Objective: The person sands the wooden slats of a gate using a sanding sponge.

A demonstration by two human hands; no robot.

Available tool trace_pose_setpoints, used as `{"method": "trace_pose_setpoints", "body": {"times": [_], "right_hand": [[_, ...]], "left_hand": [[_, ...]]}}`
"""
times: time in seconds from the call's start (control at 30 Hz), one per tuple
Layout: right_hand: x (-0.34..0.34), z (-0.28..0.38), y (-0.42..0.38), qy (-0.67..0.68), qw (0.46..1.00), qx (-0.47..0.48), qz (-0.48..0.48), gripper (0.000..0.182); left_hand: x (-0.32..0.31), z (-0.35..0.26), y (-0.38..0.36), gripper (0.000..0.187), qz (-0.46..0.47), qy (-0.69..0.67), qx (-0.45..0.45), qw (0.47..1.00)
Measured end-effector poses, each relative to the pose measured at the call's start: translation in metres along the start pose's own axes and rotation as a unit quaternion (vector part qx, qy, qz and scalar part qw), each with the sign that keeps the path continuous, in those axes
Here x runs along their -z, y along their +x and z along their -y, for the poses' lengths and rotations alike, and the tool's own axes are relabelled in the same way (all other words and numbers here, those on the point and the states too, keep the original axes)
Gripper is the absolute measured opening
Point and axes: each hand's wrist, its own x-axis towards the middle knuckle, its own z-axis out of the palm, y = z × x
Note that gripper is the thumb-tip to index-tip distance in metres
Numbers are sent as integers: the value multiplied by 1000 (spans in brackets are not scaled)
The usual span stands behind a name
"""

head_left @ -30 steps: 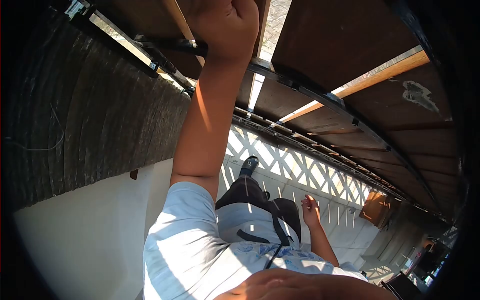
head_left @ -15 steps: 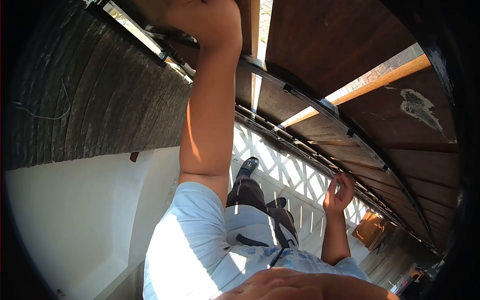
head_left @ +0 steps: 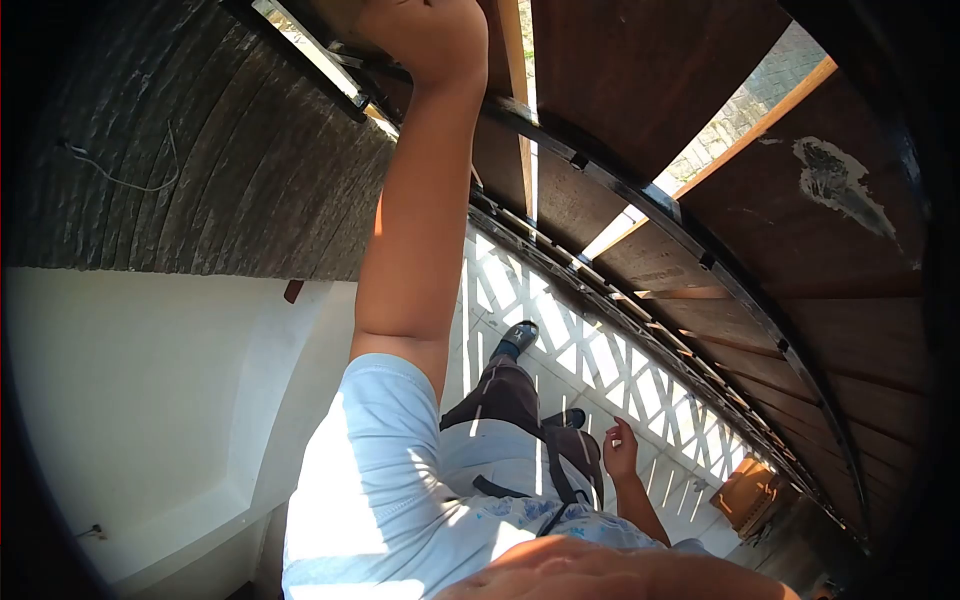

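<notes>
Dark weathered wood wall on one side, thin wire hanging loose on it. White plaster next to that. Pale floor striped with lattice shadow. Cardboard box sitting near fence base. Pale smear on one brown board. Brick paving visible through gap.

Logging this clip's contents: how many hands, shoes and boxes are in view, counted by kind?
Hands: 2 (left hand, right hand)
Shoes: 2 ()
Cardboard box: 1
Total: 5
</notes>
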Motion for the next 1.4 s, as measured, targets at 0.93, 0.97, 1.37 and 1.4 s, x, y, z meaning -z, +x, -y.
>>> {"method": "trace_pose_setpoints", "body": {"times": [0.93, 0.97, 1.37, 1.4], "right_hand": [[-51, -169, -74, 162, 932, -324, 0, 53], [-51, -166, -74, 162, 931, -326, 2, 53], [-52, -185, -108, 226, 915, -333, -36, 49], [-53, -186, -107, 228, 915, -330, -38, 49]], "left_hand": [[-1, -1, 0, 27, 10, 68, -41, 997], [-4, -3, 3, 29, -32, 88, -39, 995], [-7, -6, -8, 30, -29, 197, 50, 979], [-3, -17, -17, 30, 12, 165, 45, 985]]}}
